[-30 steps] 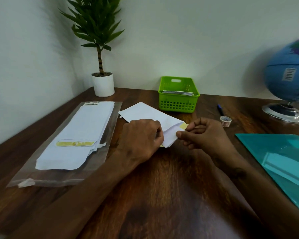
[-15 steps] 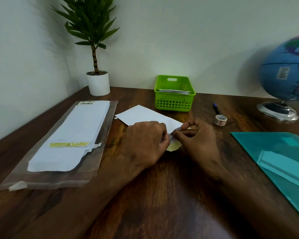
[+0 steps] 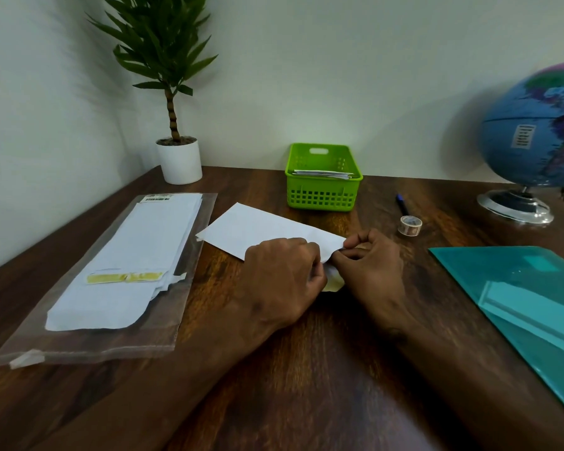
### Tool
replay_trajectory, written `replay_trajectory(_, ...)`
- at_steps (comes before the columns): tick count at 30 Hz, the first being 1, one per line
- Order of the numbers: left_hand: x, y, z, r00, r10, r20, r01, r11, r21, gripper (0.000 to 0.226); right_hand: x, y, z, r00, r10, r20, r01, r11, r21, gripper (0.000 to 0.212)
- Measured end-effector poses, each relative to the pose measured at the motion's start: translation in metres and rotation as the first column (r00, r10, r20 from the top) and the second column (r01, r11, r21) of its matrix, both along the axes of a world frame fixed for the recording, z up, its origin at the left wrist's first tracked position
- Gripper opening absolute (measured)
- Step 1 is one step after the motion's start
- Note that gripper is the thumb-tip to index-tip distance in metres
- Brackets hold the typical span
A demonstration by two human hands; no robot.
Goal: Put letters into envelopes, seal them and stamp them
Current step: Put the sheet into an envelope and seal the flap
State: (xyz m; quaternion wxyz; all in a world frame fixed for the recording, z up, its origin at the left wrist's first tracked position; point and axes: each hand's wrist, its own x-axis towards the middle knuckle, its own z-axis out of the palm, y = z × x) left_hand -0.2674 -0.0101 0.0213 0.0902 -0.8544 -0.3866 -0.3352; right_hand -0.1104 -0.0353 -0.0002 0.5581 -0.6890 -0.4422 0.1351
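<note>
A white envelope [image 3: 258, 231] lies slanted on the wooden desk [image 3: 306, 369] in front of me. My left hand [image 3: 280, 278] rests curled on its near right end and grips it. My right hand [image 3: 368, 265] pinches the envelope's flap edge beside the left hand. A bit of yellow strip [image 3: 332, 284] shows between the two hands. The fingertips of both hands are mostly hidden.
A clear bag of white envelopes [image 3: 124, 271] lies at the left. A green basket [image 3: 323, 180] with papers stands behind. A roll of stamps [image 3: 411, 225], a pen [image 3: 402, 205], a globe [image 3: 541, 131], a teal folder [image 3: 528, 304] and a potted plant [image 3: 176, 151] surround the envelope.
My right hand moved in against the left hand, and the flap end with the yellow strip came down toward the desk. The left hand stayed on the envelope.
</note>
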Motion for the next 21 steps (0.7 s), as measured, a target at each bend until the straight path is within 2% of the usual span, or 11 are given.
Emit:
replay_trajectory(10, -0.002, 0.006, -0.006, 0.998, -0.053, 0.023, 0.054, 0.998, -0.042, 0.031, 0.009, 0.003, 0.004, 0.995, 0.09, -0.034, -0.091, 0.995, -0.038, 0.026)
replay_trajectory(13, -0.003, 0.008, -0.007, 0.993, -0.097, 0.066, 0.102, 0.991, -0.085, 0.054, 0.011, 0.004, 0.005, 0.993, 0.11, -0.05, -0.112, 0.993, -0.041, 0.029)
replay_trajectory(15, -0.006, 0.011, -0.008, 0.987, -0.16, 0.016, 0.161, 0.982, -0.099, 0.074, 0.014, 0.003, 0.006, 0.99, 0.122, -0.065, -0.125, 0.991, -0.051, 0.026)
replay_trajectory(17, -0.012, 0.018, -0.01, 0.958, -0.268, -0.101, 0.249, 0.953, -0.171, 0.085, 0.019, 0.004, 0.007, 0.99, 0.111, -0.085, -0.118, 0.991, -0.07, 0.021)
replay_trajectory(19, -0.017, 0.024, -0.011, 0.924, -0.346, -0.161, 0.293, 0.914, -0.281, 0.086, 0.024, 0.004, 0.008, 0.987, 0.099, -0.123, -0.11, 0.99, -0.09, 0.017)
replay_trajectory(21, -0.02, 0.029, -0.012, 0.919, -0.368, -0.141, 0.312, 0.899, -0.307, 0.077, 0.027, 0.004, 0.008, 0.981, 0.1, -0.164, -0.117, 0.989, -0.095, 0.014)
